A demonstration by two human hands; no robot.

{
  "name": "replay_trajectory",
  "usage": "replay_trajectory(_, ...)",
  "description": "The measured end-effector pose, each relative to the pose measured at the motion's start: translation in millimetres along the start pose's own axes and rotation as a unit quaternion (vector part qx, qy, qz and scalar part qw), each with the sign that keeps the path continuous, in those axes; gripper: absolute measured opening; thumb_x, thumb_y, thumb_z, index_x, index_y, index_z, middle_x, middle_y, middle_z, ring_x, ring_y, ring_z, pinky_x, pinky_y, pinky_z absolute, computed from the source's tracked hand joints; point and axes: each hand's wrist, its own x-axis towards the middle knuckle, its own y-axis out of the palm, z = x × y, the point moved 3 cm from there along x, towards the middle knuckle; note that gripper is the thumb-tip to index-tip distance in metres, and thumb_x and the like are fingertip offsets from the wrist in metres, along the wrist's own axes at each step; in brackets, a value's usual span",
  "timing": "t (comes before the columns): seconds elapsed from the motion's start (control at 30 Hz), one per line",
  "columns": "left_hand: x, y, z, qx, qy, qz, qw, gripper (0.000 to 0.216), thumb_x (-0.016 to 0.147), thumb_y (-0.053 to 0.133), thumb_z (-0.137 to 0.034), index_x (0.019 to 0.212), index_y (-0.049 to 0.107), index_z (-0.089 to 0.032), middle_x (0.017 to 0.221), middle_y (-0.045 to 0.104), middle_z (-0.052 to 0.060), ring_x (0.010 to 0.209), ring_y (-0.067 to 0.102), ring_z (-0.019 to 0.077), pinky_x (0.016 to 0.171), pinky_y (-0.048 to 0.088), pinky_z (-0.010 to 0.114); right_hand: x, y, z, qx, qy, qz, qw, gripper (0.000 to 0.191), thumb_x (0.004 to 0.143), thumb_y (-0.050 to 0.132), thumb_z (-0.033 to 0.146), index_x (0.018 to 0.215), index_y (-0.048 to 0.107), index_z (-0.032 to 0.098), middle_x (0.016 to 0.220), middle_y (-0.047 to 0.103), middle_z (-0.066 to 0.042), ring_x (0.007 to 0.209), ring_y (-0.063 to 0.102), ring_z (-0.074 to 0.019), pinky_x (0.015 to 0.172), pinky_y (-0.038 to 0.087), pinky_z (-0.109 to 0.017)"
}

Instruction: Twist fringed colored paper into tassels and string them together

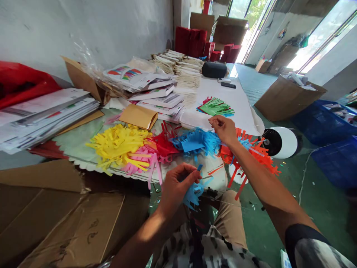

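My left hand [178, 184] is closed on a blue paper tassel [194, 193], low in front of the table edge, with its fringe hanging down below the fingers. Raised over the table, my right hand [224, 128] has its thumb and fingertips pinched together; whether something small is in the pinch I cannot make out. Beneath and beside it lie a heap of blue fringed paper [199, 141] and orange fringed paper [260, 154]. Farther left are red [164, 143], pink [142, 158] and yellow fringed paper [117, 143]. A fanned stack of green fringed paper [219, 107] rests beyond the right hand.
Printed packets [160, 95] and a brown envelope [139, 116] lie at the left. A black case [214, 70] and a dark phone-like object [228, 85] sit farther back. Cardboard boxes [92, 227] stand at lower left. A white fan [281, 142] and blue crates [320, 121] are at right.
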Motion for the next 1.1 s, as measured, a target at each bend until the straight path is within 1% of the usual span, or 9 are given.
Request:
replay_trajectory(0.07,-1.4,2.0,-4.1,0.009,0.018,-0.006,1.0,0.021,0.088,0.083,-0.038,0.086,0.076,-0.018,0.078,0.076,0.002,0.07,0.068,0.0127,0.067,0.052,0.022,-34.7,-11.0,26.3,0.046,-0.018,0.043,0.998,0.025,0.095,0.067,0.039,0.104,0.081,0.02,0.076,0.07,0.0,0.069,0.061,-0.0156,0.067,0.045,-0.029)
replay_trajectory(0.13,-3.4,4.6,-8.4,0.024,0.035,-0.015,0.999,0.017,0.088,0.082,-0.035,0.086,0.077,-0.019,0.077,0.076,0.001,0.069,0.067,0.0122,0.067,0.052,0.021,-71.9,-22.7,55.3,0.074,-0.022,0.113,0.991,0.022,0.096,0.071,0.04,0.105,0.082,0.023,0.079,0.072,0.0,0.069,0.061,-0.0145,0.066,0.046,-0.028)
replay_trajectory(0.2,-6.0,8.0,-12.0,0.043,0.044,-0.025,0.998,0.014,0.087,0.082,-0.033,0.086,0.079,-0.02,0.076,0.076,0.0,0.069,0.066,0.0124,0.067,0.051,0.022,-104.0,-34.8,81.2,0.092,-0.029,0.173,0.98,0.016,0.096,0.074,0.037,0.103,0.083,0.026,0.09,0.077,-0.002,0.074,0.065,-0.0143,0.066,0.048,-0.027)
replay_trajectory(0.3,-10.4,14.7,-16.6,0.082,0.067,-0.032,0.994,0.011,0.086,0.083,-0.031,0.085,0.08,-0.021,0.076,0.076,0.0,0.071,0.066,0.0131,0.07,0.051,0.023,-132.3,-50.4,103.5,0.114,-0.039,0.208,0.971,0.014,0.098,0.073,0.03,0.108,0.083,0.028,0.097,0.079,-0.002,0.081,0.07,-0.0142,0.068,0.051,-0.026)
replay_trajectory(0.5,-18.5,27.5,-19.1,0.123,0.099,-0.017,0.987,0.011,0.088,0.081,-0.031,0.084,0.08,-0.021,0.077,0.077,0.0,0.072,0.067,0.0145,0.072,0.051,0.024,-144.2,-65.2,110.3,0.094,-0.077,0.193,0.974,0.015,0.098,0.073,0.023,0.109,0.081,0.029,0.098,0.079,-0.002,0.088,0.072,-0.0148,0.077,0.055,-0.028)
replay_trajectory(0.67,-22.7,32.5,-18.0,0.142,0.104,-0.003,0.984,0.011,0.09,0.08,-0.03,0.083,0.08,-0.021,0.077,0.076,-0.001,0.073,0.066,0.014,0.071,0.05,0.023,-153.3,-70.7,116.1,0.067,-0.1,0.183,0.976,0.011,0.099,0.069,0.019,0.103,0.078,0.024,0.092,0.076,-0.002,0.079,0.069,-0.013,0.071,0.053,-0.027)
replay_trajectory(0.8,-24.9,35.4,-16.9,0.153,0.115,0.001,0.981,0.012,0.09,0.08,-0.032,0.086,0.081,-0.021,0.083,0.078,0.001,0.077,0.069,0.016,0.075,0.052,0.025,-158.6,-73.7,120.4,0.067,-0.111,0.182,0.975,0.016,0.1,0.066,0.02,0.106,0.079,0.027,0.096,0.077,-0.003,0.081,0.071,-0.0158,0.072,0.055,-0.03)
replay_trajectory(0.97,-26.9,37.0,-15.0,0.152,0.105,0.002,0.983,0.014,0.089,0.081,-0.035,0.087,0.082,-0.021,0.082,0.078,0.001,0.075,0.068,0.0166,0.072,0.052,0.025,-165.5,-74.0,118.0,0.079,-0.108,0.2,0.971,0.02,0.102,0.066,0.027,0.115,0.08,0.032,0.104,0.079,-0.004,0.089,0.074,-0.0185,0.077,0.058,-0.033)
replay_trajectory(1.1,-28.7,39.2,-15.3,0.142,0.095,0.001,0.985,0.01,0.086,0.084,-0.032,0.085,0.083,-0.022,0.078,0.077,0.0,0.073,0.068,0.0157,0.07,0.051,0.024,-171.3,-75.1,109.4,0.09,-0.043,0.195,0.976,0.014,0.101,0.07,0.034,0.111,0.079,0.03,0.101,0.08,-0.003,0.09,0.074,-0.019,0.08,0.058,-0.034)
